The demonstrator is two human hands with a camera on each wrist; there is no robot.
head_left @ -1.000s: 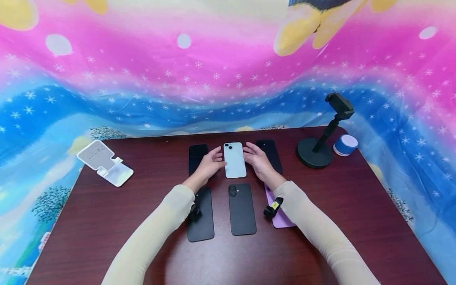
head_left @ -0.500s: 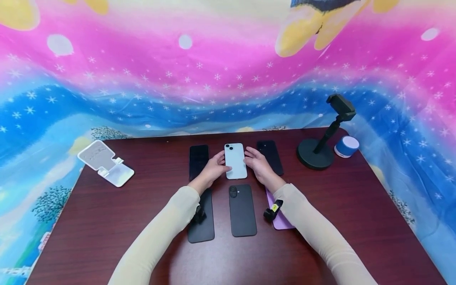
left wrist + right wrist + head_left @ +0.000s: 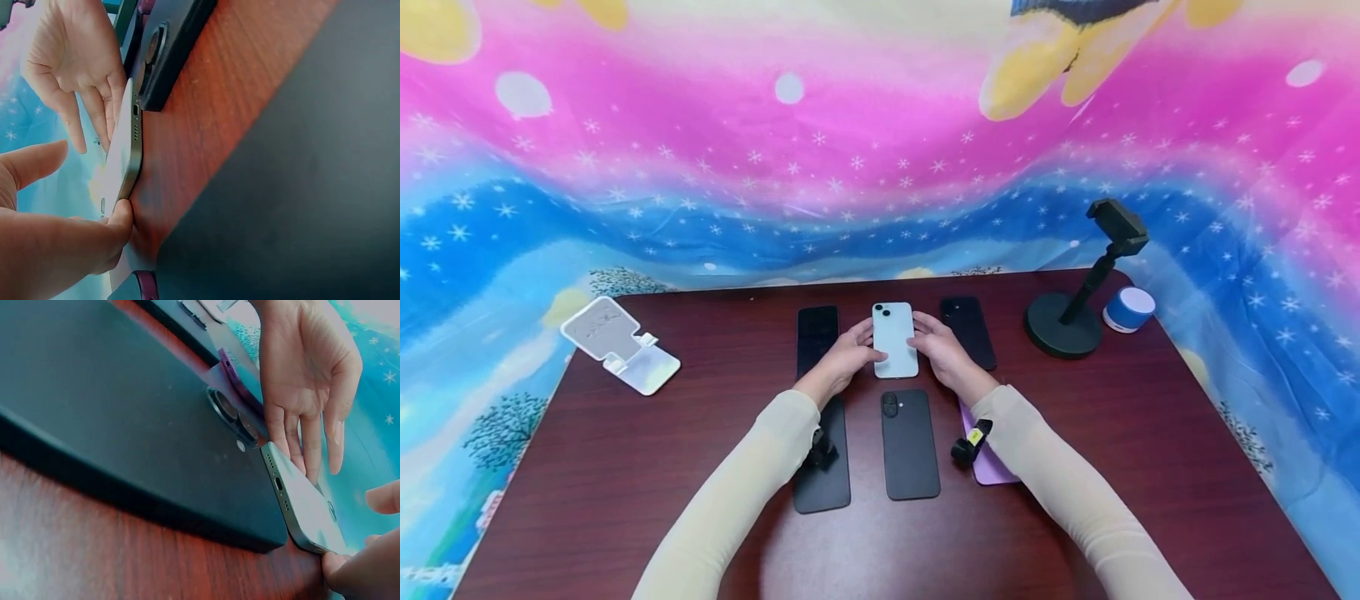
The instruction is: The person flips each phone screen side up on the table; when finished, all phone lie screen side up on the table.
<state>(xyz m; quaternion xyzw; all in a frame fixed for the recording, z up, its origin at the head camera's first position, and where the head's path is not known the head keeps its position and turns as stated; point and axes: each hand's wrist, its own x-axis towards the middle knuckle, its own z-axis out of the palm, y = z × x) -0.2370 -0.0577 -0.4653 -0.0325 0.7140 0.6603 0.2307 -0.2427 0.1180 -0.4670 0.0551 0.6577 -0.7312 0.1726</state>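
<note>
A pale phone [image 3: 896,340] lies back side up in the middle of the table [image 3: 700,467], its camera lenses at the far left corner. My left hand [image 3: 846,358] is at its left edge; in the left wrist view the fingertips [image 3: 123,215] touch the side of the phone while the thumb stands raised. My right hand [image 3: 946,352] is at the opposite edge, and the right wrist view shows its fingertips [image 3: 334,562] against that side, thumb also lifted. Just in front lies a black phone [image 3: 912,450], lens side up.
Around them lie a dark phone [image 3: 817,329], another dark phone [image 3: 968,321], a dark grey phone [image 3: 822,492] and a purple phone [image 3: 992,468], partly under the arms. A white folding stand [image 3: 643,367] is left; a black phone holder [image 3: 1063,329] and blue-white cylinder [image 3: 1127,310] are right.
Both hands have moved in to the sides of the pale phone, the left slightly nearer me, the right slightly leftward. The phone has barely moved.
</note>
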